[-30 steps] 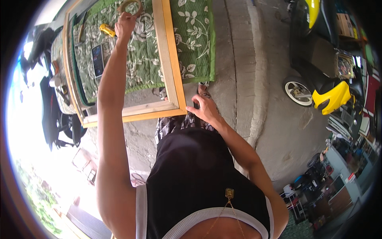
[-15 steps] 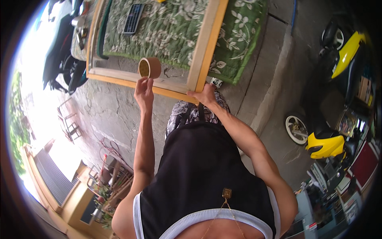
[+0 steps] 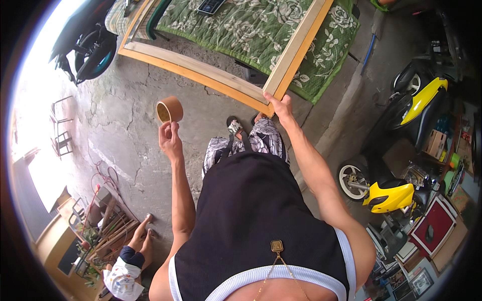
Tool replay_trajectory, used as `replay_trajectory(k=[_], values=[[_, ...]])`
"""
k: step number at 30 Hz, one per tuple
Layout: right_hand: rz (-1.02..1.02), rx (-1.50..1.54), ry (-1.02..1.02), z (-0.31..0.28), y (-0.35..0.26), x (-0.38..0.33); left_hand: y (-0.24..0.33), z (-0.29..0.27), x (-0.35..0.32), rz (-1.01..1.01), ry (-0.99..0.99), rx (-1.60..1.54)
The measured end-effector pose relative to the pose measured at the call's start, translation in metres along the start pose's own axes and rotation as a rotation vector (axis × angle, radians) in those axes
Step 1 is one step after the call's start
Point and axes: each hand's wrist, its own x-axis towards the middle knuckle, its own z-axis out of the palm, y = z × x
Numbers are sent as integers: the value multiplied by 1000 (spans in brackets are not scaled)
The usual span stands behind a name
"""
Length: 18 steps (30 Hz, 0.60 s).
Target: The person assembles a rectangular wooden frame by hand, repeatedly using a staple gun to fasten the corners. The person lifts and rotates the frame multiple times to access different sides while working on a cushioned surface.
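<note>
Between the fingers of my left hand is the rim of a roll of brown tape, held up over the floor and apart from the frame. My right hand grips the near right corner of a large wooden frame, thumb on top. Yellow-orange paint covers the frame's outer edge, and its inner faces are bare light wood. The frame lies partly over a green quilted cloth with white flowers. Its far side is out of view.
A dark phone-like device lies on the cloth. Yellow-and-black motorbikes stand at the right, a dark motorbike at the far left. Another person is at the lower left, by stacked wood and plants. Cracked concrete floor spreads at left.
My left hand has drawn the tape roll back and left, away from the frame's near rail. My right hand still grips the corner, now further right. Another person has come into view.
</note>
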Motion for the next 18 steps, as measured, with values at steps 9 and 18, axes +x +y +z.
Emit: replay_trajectory(k=[9, 18], values=[[-68, 87, 3, 4, -1, -5, -27, -38, -36, -59, 46, 14], [57, 67, -61, -6, 7, 3, -14, -20, -55, -65, 29, 5]])
